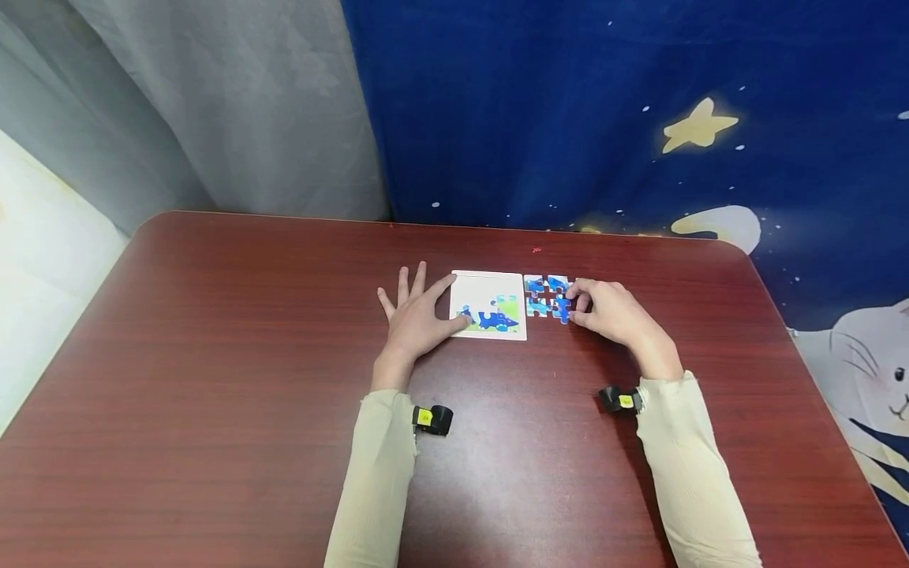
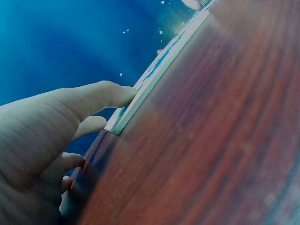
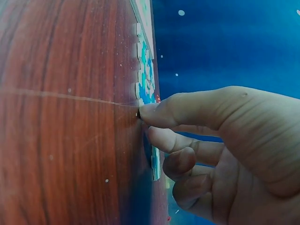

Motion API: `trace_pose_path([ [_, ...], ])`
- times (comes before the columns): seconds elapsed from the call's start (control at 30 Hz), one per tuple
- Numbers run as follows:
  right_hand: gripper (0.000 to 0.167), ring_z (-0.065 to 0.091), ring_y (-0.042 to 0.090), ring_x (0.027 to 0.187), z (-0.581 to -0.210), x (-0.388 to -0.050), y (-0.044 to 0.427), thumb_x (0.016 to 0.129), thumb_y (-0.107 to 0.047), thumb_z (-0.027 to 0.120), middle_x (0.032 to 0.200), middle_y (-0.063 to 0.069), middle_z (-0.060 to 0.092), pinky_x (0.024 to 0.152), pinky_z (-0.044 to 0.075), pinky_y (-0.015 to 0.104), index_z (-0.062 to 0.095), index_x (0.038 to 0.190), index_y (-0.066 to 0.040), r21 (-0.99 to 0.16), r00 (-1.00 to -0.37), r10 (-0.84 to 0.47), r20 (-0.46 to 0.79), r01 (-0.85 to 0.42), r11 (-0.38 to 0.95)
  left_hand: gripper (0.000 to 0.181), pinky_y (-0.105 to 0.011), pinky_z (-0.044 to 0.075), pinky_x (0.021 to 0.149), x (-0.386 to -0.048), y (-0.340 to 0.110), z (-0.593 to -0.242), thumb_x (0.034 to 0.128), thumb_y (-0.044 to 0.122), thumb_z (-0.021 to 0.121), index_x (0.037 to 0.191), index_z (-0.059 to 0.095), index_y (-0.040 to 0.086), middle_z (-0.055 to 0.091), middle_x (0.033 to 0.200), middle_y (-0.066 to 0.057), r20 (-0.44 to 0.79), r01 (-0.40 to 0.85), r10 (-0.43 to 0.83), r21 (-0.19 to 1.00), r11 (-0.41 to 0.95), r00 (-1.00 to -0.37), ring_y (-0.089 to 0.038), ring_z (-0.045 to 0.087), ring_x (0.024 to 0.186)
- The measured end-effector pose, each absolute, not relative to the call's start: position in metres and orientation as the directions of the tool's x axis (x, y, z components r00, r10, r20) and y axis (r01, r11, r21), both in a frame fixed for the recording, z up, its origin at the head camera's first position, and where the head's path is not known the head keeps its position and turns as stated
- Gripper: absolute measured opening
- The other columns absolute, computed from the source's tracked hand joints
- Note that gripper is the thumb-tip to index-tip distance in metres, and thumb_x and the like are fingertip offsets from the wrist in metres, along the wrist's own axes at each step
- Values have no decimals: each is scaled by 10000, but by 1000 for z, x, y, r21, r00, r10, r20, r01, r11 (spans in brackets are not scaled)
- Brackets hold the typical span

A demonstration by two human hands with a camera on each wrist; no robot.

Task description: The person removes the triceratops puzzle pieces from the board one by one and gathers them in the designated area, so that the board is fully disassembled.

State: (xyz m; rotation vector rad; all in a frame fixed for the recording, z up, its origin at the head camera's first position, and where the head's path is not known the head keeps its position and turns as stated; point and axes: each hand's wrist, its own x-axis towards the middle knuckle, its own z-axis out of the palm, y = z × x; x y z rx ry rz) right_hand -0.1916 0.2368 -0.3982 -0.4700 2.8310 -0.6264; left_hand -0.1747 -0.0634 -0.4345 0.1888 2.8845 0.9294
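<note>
A white puzzle tray lies on the table, its lower part filled with blue and green picture pieces. My left hand spreads its fingers at the tray's left side, the thumb pressing on the tray's lower left corner, as the left wrist view also shows. Beside the tray's right edge, several loose jigsaw pieces lie close together. My right hand pinches the nearest right puzzle piece between thumb and fingers. In the right wrist view the fingertips partly hide that piece.
The reddish-brown wooden table extends around both hands. A blue curtain with stars and a grey curtain hang behind its far edge. Each wrist wears a small black camera.
</note>
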Motion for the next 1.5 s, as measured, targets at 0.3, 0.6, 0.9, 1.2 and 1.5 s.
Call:
trace_pose_path([
  [0.3, 231, 526, 205, 678, -398, -191, 237, 812, -84, 668, 757, 43, 600, 695, 409, 368, 609, 1022, -11, -427, -933, -341, -118, -262, 866, 751, -616, -152, 997, -174, -62, -433, 759, 514, 675, 1423, 392, 307, 61, 1551, -95, -60, 92, 156, 586, 805, -986, -302, -99, 1397],
  [0.6, 242, 525, 196, 659, -397, -192, 235, 809, -86, 664, 743, 31, 609, 675, 400, 363, 605, 1027, 1, -423, -929, -357, -101, -285, 860, 752, -610, -162, 996, -174, -64, -434, 757, 513, 675, 1422, 393, 308, 60, 1551, -93, -65, 85, 153, 594, 800, -986, -297, -101, 1397],
  [0.9, 235, 481, 172, 616, -381, -186, 213, 808, -109, 659, 744, 15, 579, 632, 391, 334, 620, 1023, -21, -425, -914, -405, -27, -357, 832, 751, -605, -172, 994, -174, -65, -434, 757, 506, 679, 1421, 398, 299, 61, 1551, -98, -64, 83, 152, 604, 793, -986, -300, -106, 1396],
  [1.2, 312, 489, 173, 672, -383, -190, 163, 790, -124, 656, 740, 19, 565, 636, 402, 321, 629, 1072, 6, -387, -871, -486, -70, -425, 818, 745, -604, -172, 994, -174, -64, -435, 759, 512, 673, 1421, 397, 307, 64, 1551, -94, -70, 78, 149, 595, 800, -986, -297, -102, 1397],
  [1.5, 323, 513, 218, 760, -389, -193, 153, 786, -134, 711, 834, 77, 594, 705, 435, 358, 640, 1063, 14, -396, -898, -423, -121, -347, 850, 745, -607, -161, 998, -174, -63, -433, 761, 511, 675, 1421, 397, 306, 70, 1550, -95, -67, 80, 147, 590, 804, -987, -301, -97, 1397],
])
